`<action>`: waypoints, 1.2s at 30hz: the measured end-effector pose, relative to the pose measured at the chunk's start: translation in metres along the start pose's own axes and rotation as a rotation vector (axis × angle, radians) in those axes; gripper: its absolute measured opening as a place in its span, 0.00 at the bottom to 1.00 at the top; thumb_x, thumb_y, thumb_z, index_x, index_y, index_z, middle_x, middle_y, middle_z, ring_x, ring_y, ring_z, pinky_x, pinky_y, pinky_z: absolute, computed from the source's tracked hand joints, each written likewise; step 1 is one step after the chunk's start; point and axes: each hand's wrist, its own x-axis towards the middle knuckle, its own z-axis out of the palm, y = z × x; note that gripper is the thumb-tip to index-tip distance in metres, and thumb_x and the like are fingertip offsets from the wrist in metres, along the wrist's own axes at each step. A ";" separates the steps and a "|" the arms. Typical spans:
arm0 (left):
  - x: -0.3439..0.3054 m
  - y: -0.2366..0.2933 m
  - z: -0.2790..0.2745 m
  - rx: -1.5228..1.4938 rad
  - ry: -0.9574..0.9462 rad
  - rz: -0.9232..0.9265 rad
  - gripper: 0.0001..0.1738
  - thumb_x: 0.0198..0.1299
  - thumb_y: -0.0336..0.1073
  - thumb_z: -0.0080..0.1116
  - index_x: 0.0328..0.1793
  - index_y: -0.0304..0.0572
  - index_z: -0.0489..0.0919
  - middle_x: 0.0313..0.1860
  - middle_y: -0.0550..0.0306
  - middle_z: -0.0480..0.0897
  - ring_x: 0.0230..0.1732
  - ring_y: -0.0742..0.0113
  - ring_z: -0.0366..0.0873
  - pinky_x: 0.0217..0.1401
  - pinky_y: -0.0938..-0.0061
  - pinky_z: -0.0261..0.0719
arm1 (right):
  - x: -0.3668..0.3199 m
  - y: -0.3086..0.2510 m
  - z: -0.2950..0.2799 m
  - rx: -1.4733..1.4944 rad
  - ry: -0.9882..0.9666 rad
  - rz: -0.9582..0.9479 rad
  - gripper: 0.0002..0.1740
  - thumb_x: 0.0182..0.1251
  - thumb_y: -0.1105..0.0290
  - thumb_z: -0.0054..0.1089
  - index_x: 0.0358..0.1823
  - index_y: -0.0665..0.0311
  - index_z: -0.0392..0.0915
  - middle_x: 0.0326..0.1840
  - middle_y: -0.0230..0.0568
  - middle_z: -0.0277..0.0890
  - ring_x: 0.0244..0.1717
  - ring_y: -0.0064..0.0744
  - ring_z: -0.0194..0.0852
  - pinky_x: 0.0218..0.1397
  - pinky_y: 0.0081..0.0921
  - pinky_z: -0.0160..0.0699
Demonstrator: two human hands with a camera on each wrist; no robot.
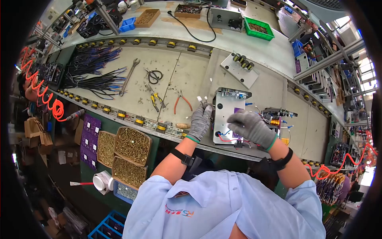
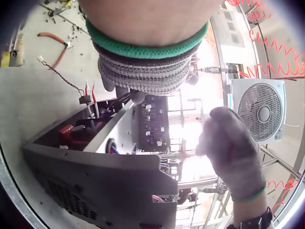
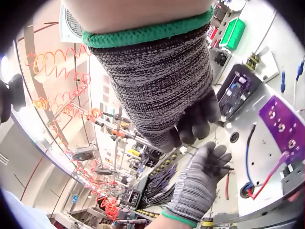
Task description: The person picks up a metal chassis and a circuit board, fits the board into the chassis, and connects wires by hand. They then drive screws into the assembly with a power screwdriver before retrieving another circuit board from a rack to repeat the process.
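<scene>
A metal housing (image 1: pixel 225 113) with a purple board (image 3: pixel 286 126) on its plate lies on the bench before me. My gloved left hand (image 1: pixel 200 122) is at its left side, fingers curled round thin wires (image 1: pixel 204 104) whose white connectors (image 1: pixel 200 98) stick out past the fingertips. My gloved right hand (image 1: pixel 251 126) hovers over the housing's plate with loosely bent fingers and nothing visible in them. Below it, a red wire (image 3: pixel 259 189) and a blue wire (image 3: pixel 248 162) come out of a hole in the plate. The left wrist view shows components (image 2: pixel 76 133) inside the housing.
Pliers (image 1: pixel 183 102), scissors (image 1: pixel 154 76) and a wrench (image 1: pixel 129 77) lie left of the housing, near cable bundles (image 1: pixel 95 81). A plate with capacitors (image 1: pixel 240 71) sits behind; an open circuit assembly (image 1: pixel 274 119) stands right. Boxes of brass fasteners (image 1: pixel 133 145) stand front left.
</scene>
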 end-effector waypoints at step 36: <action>0.073 -0.026 -0.032 0.004 -0.639 -0.380 0.19 0.65 0.43 0.67 0.53 0.36 0.83 0.39 0.65 0.83 0.40 0.77 0.75 0.47 0.79 0.75 | 0.059 0.080 0.064 -0.023 -0.297 0.491 0.27 0.57 0.58 0.72 0.50 0.71 0.75 0.47 0.57 0.80 0.52 0.53 0.81 0.56 0.41 0.79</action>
